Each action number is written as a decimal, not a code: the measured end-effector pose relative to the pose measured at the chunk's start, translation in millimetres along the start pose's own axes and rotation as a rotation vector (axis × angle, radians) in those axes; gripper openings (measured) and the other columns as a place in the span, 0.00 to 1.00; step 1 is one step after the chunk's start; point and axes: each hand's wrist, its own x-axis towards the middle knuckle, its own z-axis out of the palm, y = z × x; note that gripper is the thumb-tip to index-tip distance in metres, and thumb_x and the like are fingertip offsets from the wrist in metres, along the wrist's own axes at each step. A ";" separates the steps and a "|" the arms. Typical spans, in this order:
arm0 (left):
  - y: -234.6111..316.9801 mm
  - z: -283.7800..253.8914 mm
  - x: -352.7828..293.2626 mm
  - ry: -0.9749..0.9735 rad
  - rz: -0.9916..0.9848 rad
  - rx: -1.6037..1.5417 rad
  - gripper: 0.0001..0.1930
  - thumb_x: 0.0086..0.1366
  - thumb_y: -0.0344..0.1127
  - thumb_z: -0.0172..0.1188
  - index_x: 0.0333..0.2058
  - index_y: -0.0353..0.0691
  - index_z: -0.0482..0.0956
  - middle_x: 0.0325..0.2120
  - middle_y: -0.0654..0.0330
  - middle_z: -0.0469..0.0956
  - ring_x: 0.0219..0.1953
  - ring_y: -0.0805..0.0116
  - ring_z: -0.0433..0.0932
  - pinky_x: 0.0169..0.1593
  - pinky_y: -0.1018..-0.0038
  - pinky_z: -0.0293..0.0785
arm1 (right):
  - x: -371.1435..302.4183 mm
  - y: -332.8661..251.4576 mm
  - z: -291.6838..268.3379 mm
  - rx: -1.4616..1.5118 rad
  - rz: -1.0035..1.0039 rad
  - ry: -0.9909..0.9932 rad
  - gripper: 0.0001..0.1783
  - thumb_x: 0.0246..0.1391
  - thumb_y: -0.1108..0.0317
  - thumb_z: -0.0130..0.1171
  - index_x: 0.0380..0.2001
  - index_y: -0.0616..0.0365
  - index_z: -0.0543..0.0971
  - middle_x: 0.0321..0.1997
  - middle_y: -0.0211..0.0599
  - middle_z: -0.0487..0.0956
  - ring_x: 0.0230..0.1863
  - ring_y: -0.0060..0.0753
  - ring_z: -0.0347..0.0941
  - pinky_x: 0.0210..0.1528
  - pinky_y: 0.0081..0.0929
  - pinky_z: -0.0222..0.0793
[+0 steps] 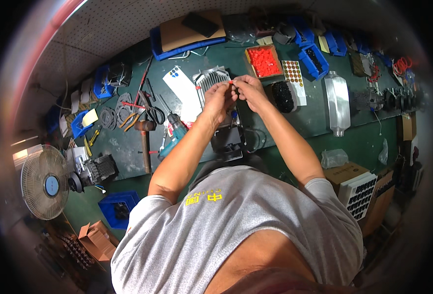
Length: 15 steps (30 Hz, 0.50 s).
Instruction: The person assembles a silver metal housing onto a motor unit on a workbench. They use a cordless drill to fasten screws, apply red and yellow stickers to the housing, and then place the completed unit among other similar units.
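Observation:
Pinched between the fingertips of both hands is a small red piece (231, 82), its exact kind too small to make out. My left hand (217, 102) is closed on it from one side and my right hand (252, 93) from the other. Just behind and left of the fingers stands a silver finned metal housing (209, 78), with a red bit at its left edge. A dark boxy part (229, 139) lies below the hands at the bench's near edge. The open box of red pieces (264, 61) sits beyond my right hand, and a dark tray of small black parts (283, 96) is beside that forearm.
On the green bench (123, 147), a teal power drill (175, 131), a hammer (145, 139) and pliers (129, 121) lie left. A sticker sheet (295, 81), blue bins (314, 61) and a silver housing (337, 103) stand right. A fan (45, 181) is at far left.

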 end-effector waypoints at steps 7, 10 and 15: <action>-9.0 -2.7 15.0 0.026 0.044 0.052 0.11 0.71 0.29 0.51 0.49 0.36 0.78 0.35 0.63 0.82 0.34 0.74 0.81 0.40 0.78 0.83 | 31.2 22.7 -2.2 0.107 0.100 0.133 0.07 0.60 0.67 0.63 0.36 0.59 0.81 0.26 0.25 0.77 0.19 0.13 0.65 0.18 0.16 0.59; -6.5 -2.3 12.1 0.026 0.043 0.041 0.13 0.71 0.28 0.51 0.51 0.34 0.77 0.36 0.61 0.82 0.34 0.73 0.82 0.40 0.77 0.83 | 33.7 24.7 -2.3 0.154 0.145 0.120 0.06 0.60 0.67 0.63 0.35 0.58 0.81 0.26 0.25 0.78 0.19 0.14 0.66 0.18 0.16 0.58; -0.2 1.6 1.9 0.043 0.093 0.110 0.15 0.71 0.28 0.51 0.54 0.31 0.75 0.39 0.58 0.83 0.37 0.71 0.82 0.45 0.74 0.82 | 30.9 20.6 -1.8 0.184 0.159 0.115 0.06 0.60 0.67 0.64 0.35 0.58 0.81 0.26 0.25 0.78 0.20 0.14 0.67 0.18 0.16 0.59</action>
